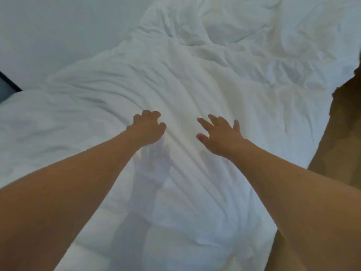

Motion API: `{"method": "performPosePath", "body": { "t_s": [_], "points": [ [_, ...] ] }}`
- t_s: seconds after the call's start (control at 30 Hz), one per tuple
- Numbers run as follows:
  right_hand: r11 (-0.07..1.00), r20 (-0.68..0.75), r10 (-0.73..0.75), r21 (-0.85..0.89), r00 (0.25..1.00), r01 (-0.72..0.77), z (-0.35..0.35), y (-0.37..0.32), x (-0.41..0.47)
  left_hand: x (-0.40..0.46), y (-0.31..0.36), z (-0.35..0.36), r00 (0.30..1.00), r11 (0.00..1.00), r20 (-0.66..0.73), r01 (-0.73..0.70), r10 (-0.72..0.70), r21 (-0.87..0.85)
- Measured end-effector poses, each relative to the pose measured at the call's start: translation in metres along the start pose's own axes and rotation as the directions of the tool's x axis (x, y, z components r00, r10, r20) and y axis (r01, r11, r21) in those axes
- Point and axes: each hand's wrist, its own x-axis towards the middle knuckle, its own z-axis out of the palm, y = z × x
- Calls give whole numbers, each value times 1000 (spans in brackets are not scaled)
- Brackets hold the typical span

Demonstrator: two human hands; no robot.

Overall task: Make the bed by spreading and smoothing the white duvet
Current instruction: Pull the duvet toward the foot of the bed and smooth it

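White bed (58,36), crumpled duvet (195,79) lengthwise from near edge to far-right.

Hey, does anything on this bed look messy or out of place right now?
Yes. The white duvet is bunched into deep creases at the far right, and long wrinkles run beneath the left hand and right hand. No stains or tears are visible.
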Motion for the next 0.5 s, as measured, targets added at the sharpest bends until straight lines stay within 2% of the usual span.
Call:
{"method": "performPosePath", "body": {
  "t_s": [0.03,0.1,0.17,0.23,0.3,0.37,0.4,0.43,0.47,0.5],
  "points": [
    [998,-11,-53,-27,999,53,4,-18,23,16,-18,8,999,999,-25,33,-33,-28],
    [990,-18,-104,-95,994,102,17,-44,69,28,-63,36,991,991,44,129,-128,-21],
    [987,60,-65,-142,996,73,29,-60,103,24,-118,72,932,951,192,310,-306,13],
    [987,168,-31,-147,985,56,36,-64,123,23,-159,87,870,900,256,436,-422,1],
    [987,259,-37,-144,965,77,32,-57,134,38,-171,84,828,877,310,479,-468,45],
    [983,273,-59,-150,960,103,17,-43,150,71,-161,71,795,866,353,486,-493,114],
    [978,261,-60,-176,963,108,8,-36,163,90,-145,61,789,849,322,514,-524,124],
    [973,236,-66,-199,970,114,-2,-31,180,108,-124,48,812,844,232,520,-536,132],
    [969,200,-76,-214,977,119,-9,-27,199,125,-99,30,869,873,105,472,-484,123],
    [964,157,-99,-230,983,134,-13,-25,219,143,-77,15,936,929,-54,351,-347,113]
  ]
}}
